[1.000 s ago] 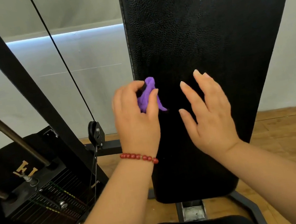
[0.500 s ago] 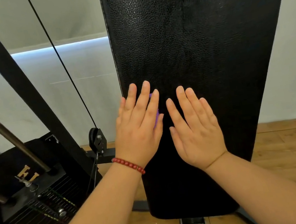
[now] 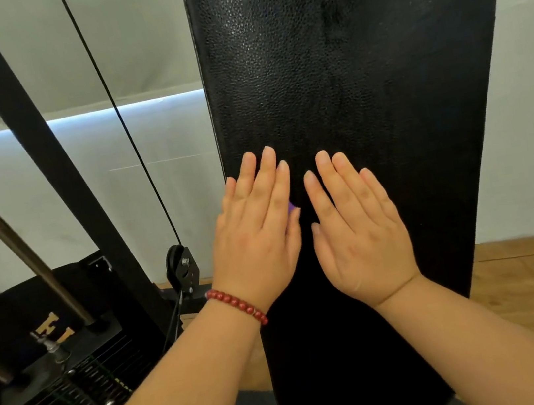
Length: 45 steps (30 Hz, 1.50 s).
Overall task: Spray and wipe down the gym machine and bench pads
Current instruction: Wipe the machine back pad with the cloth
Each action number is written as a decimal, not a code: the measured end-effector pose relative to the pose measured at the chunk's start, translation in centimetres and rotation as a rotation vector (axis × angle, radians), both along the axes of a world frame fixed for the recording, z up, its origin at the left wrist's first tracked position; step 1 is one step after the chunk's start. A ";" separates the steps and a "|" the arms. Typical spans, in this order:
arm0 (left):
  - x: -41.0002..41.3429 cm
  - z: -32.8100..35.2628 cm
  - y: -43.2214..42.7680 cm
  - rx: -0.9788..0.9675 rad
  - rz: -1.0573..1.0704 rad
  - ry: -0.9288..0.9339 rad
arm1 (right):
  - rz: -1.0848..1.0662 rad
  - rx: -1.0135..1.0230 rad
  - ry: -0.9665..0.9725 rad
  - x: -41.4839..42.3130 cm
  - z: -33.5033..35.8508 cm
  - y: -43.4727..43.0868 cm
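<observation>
A tall black textured bench back pad [image 3: 362,84] stands upright in front of me. My left hand [image 3: 256,235], with a red bead bracelet at the wrist, lies flat on the pad's left side with straight fingers, pressing a purple cloth [image 3: 292,207] against it. Only a small purple corner of the cloth shows by my index finger. My right hand [image 3: 357,227] lies flat on the pad just to the right, fingers straight, touching the bare pad surface. No spray bottle is in view.
A black machine upright [image 3: 44,159] and a thin cable [image 3: 121,120] run diagonally at the left. A pulley [image 3: 180,267] and a weight stack [image 3: 67,381] sit low left. Wooden floor [image 3: 530,284] lies at the right, a pale wall behind.
My left hand went from gripping the bunched purple cloth to pressing it flat under the palm. My right hand came down flat on the pad beside it.
</observation>
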<state>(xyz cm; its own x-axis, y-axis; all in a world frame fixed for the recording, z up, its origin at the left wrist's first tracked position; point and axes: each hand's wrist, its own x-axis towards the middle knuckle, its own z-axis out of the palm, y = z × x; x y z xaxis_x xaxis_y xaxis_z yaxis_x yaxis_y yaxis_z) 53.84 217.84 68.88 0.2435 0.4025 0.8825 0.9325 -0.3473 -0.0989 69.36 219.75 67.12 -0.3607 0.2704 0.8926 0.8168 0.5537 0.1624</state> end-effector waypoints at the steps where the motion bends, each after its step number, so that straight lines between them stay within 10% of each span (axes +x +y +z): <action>1: 0.1 -0.6 -0.1 0.010 -0.004 0.002 | -0.003 0.001 -0.002 0.0 0.0 0.0; 45: -1.9 -3.7 -0.5 0.176 -0.053 0.248 | 0.031 0.160 0.131 -0.4 -1.8 0.2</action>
